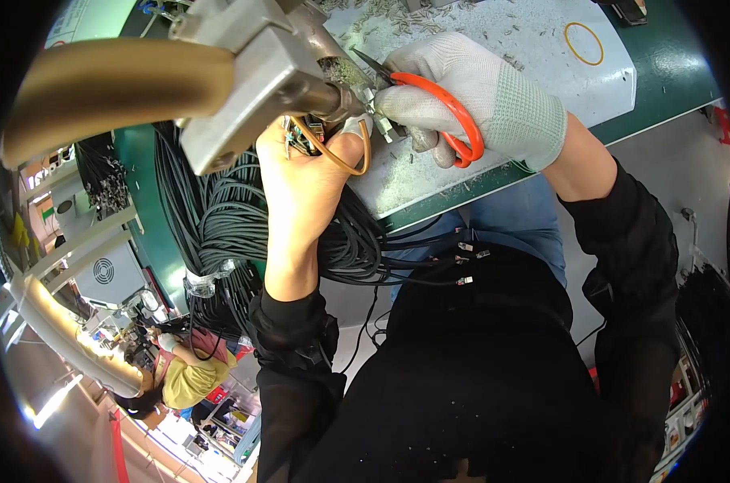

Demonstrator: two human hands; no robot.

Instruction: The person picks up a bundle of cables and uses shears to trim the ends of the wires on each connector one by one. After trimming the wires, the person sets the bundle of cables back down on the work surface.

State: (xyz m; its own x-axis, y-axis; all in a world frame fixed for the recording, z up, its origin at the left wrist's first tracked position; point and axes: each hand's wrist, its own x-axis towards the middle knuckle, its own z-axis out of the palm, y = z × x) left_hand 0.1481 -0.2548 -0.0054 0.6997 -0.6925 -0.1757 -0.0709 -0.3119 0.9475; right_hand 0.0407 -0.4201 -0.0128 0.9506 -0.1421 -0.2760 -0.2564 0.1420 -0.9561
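Observation:
My left hand is bare apart from a pale cover on a fingertip. Its fingers are closed round a bunch of cable ends with small metal connectors. A tan rubber band loops beside the thumb. My right hand, in a white knit glove with a green cuff, grips red-handled scissors, their dark blades pointing up and left. Close to the gloved fingertips is a small metal connector; I cannot tell which hand holds it. Black cables trail in a thick bundle below and left of my left hand.
A metal machine head and a blurred tan tube hang over the upper left. Scraps litter the white board on the green bench, beside another rubber band. Loose cable connectors lie over my lap. A person in yellow works lower left.

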